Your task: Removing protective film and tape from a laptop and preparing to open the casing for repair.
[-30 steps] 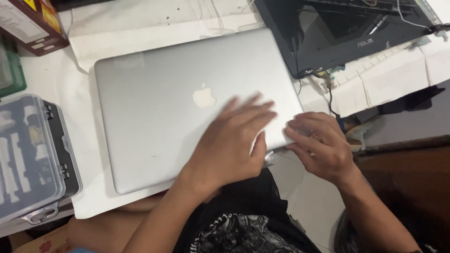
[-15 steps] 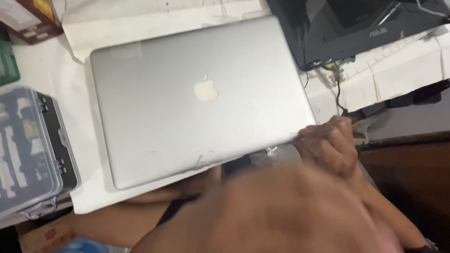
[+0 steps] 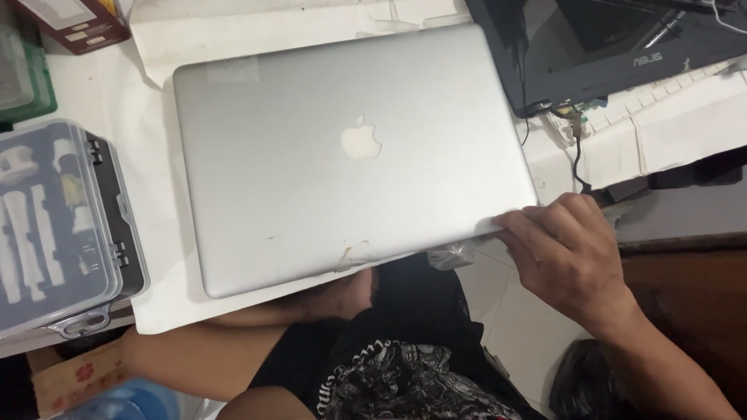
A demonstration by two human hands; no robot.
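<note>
A closed silver laptop (image 3: 342,155) lies on a white sheet (image 3: 163,303) on the table, its front edge hanging over the near side. My right hand (image 3: 572,260) grips the laptop's near right corner, fingers curled over the edge. My left forearm runs along below the table edge, and my left hand (image 3: 338,297) sits in shadow under the laptop's front edge; its fingers are hidden.
A clear-lidded plastic tool case (image 3: 58,225) stands at the left edge. A black laptop part (image 3: 591,47) with a loose cable (image 3: 577,159) lies at the far right. A brown box (image 3: 78,23) and a green item (image 3: 23,78) sit at the far left.
My left hand has left the top of the lid and gone below the front edge. My right hand has shifted onto the near right corner.
</note>
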